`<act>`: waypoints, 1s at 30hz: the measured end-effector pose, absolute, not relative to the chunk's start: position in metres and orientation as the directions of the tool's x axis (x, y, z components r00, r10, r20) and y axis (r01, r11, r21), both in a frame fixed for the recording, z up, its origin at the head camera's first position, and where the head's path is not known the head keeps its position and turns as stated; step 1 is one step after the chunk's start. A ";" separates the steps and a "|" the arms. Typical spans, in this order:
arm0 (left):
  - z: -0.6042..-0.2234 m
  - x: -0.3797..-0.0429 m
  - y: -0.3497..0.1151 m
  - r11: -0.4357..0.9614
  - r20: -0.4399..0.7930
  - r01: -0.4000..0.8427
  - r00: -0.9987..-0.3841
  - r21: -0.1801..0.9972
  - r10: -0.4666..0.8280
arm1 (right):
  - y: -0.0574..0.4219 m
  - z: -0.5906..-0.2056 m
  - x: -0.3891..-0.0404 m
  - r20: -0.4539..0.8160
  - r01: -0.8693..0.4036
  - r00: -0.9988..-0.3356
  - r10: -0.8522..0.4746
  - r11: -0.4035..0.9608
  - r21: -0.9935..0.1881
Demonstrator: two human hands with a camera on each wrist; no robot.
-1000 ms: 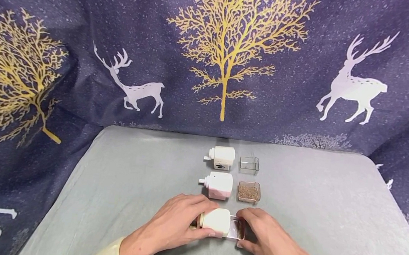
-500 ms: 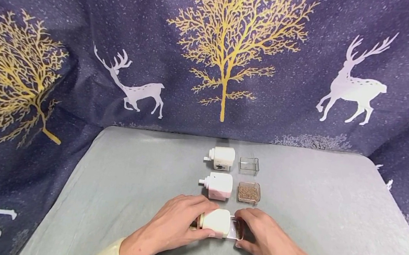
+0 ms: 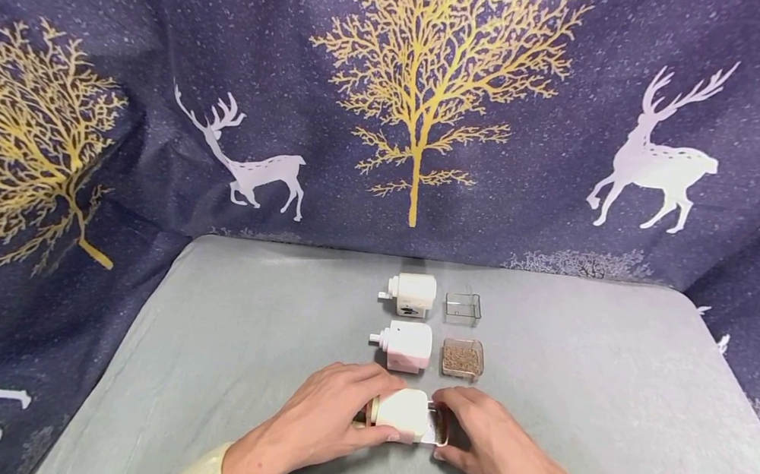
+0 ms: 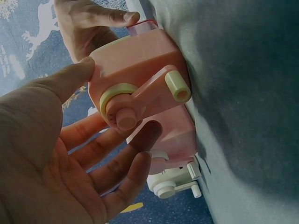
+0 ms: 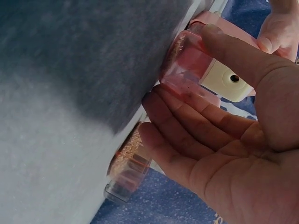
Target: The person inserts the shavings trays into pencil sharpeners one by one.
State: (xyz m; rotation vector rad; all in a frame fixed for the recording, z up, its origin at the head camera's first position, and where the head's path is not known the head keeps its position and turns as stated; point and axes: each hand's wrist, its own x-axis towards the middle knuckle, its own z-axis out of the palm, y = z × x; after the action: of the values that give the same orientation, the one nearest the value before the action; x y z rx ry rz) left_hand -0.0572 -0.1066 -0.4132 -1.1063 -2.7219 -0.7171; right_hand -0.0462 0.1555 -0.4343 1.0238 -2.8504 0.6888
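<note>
A pink and cream crank pencil sharpener (image 3: 403,413) lies nearest the person. My left hand (image 3: 329,408) grips its body, thumb on the near side and fingers on the far side. In the left wrist view its pink crank (image 4: 154,91) with a pale yellow knob faces me. My right hand (image 3: 491,438) pinches a clear shavings drawer (image 5: 187,56) between thumb and fingers. The drawer sits partly inside the sharpener's right end, a short stretch still showing. Some brown shavings are in it. A dark pencil hole shows in the cream face (image 5: 229,80).
Behind stand a white and pink sharpener (image 3: 408,345) and a white sharpener (image 3: 414,294) on the grey table (image 3: 263,310). To their right are a clear drawer full of shavings (image 3: 462,358) and a drawer with none visible (image 3: 463,306). A patterned dark cloth (image 3: 357,189) hangs behind.
My right hand has moved slightly left, sliding the clear drawer further into the sharpener. My left hand has stayed in place on the body.
</note>
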 end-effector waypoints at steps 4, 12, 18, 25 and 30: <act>-0.413 -0.057 -0.106 0.623 0.280 0.681 -0.730 0.385 0.624 | 0.154 -0.434 -0.047 0.164 -0.604 -0.787 -0.595 0.687 -0.403; -0.413 -0.057 -0.107 0.613 0.294 0.691 -0.720 0.383 0.628 | 0.152 -0.434 -0.048 0.155 -0.589 -0.795 -0.587 0.684 -0.430; -0.414 -0.058 -0.108 0.602 0.306 0.696 -0.715 0.392 0.628 | 0.149 -0.433 -0.048 0.160 -0.592 -0.790 -0.591 0.671 -0.446; -0.414 -0.058 -0.107 0.603 0.299 0.693 -0.718 0.395 0.629 | 0.147 -0.432 -0.048 0.150 -0.595 -0.786 -0.599 0.669 -0.446; -0.414 -0.058 -0.108 0.606 0.291 0.693 -0.718 0.391 0.633 | 0.146 -0.432 -0.049 0.144 -0.589 -0.791 -0.595 0.676 -0.442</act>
State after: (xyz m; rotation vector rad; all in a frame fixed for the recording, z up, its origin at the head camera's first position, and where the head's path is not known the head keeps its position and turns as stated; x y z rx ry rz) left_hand -0.0577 -0.1075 -0.4142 -1.1206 -2.7038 -0.7381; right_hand -0.0488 0.1460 -0.4320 1.0199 -2.8871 0.7539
